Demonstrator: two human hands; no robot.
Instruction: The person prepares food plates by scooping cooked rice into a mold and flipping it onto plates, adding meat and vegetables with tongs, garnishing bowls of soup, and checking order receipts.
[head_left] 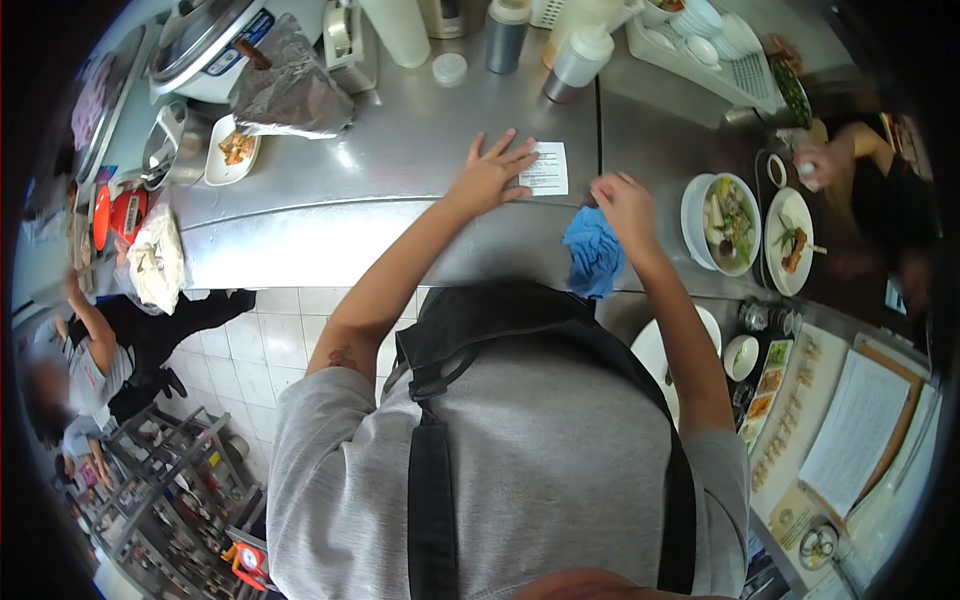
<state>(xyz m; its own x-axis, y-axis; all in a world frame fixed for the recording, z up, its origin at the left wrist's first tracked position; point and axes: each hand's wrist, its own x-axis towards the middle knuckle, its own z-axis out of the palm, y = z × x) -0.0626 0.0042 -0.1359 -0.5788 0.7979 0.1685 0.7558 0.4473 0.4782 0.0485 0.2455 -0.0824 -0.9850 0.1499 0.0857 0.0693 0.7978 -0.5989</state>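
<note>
My left hand (492, 173) lies spread on the steel counter (400, 165), its fingertips on the left edge of a small printed paper slip (546, 169). Just right of the slip is my right hand (625, 208), slightly blurred, with its fingers curled together. Whether anything is between those fingers cannot be made out. A crumpled blue cloth (593, 252) lies at the counter's front edge, below and beside my right hand. Farther right sit a bowl of soup with greens (732, 225) and a white plate with food (789, 240).
Bottles (580, 62) and a foil-covered item (290, 90) line the counter's back. A white dish of food (234, 150) stands left. A basket of bowls (705, 50) is back right. One person's hand (818, 165) shows at right; another person (90, 350) is at far left.
</note>
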